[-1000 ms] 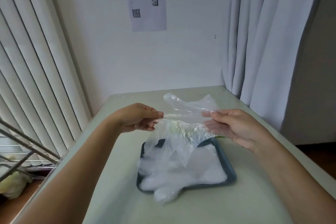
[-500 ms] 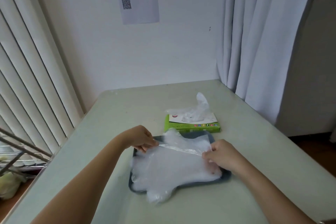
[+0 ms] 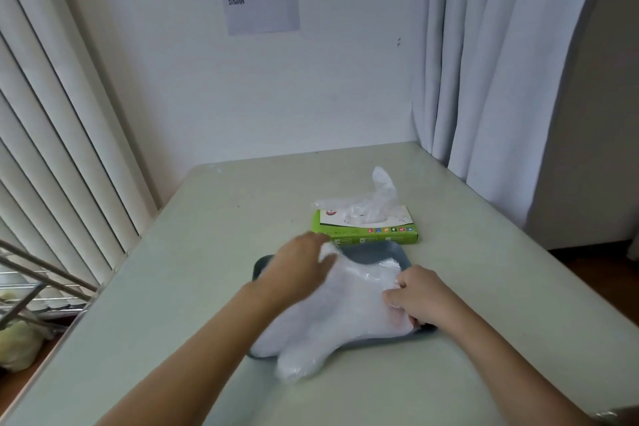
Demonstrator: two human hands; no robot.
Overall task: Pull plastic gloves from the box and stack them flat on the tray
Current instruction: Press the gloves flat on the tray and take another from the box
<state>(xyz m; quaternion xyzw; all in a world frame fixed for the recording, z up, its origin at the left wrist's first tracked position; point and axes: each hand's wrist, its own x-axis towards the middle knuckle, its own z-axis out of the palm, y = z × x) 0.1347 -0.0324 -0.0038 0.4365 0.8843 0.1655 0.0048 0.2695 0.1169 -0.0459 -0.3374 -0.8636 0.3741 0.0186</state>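
1. Where the stuff is: the gloves (image 3: 332,315) sit in a whitish, see-through pile on the tray (image 3: 390,249). The tray is on the bench (image 3: 193,270), just in front of the box (image 3: 366,233). The pile's finger ends spill over the tray's near rim onto the bench.
2. Left hand (image 3: 297,270): it's blurry, but the fingers look stretched out flat, lying on the far-left corner of the pile. It isn't gripping anything as far as one can see.
3. Right hand (image 3: 413,294): the fingers are curled in, with thumb and fingertips pinching the plastic at the pile's right edge, over the tray's right side.
4. Box: green and lying flat, touching or almost touching the tray's far rim, can't tell which. The next glove (image 3: 378,197) pokes up out of the slot, and neither hand is on it.
5. Progress guess: several gloves look stacked already, since the pile is cloudy rather than clear, but counting layers is impossible. The step in hand looks like settling the top layer down flat.
6. What's left: let go of that layer, then pull the next glove and lay it on top. How many are inside the box is hidden, so there's no telling how near the end this is.
7. Small nitpick: the pile isn't that tidy. It overhangs the tray and is wrinkled near the right hand, so "flat" probably needs a bit of smoothing.
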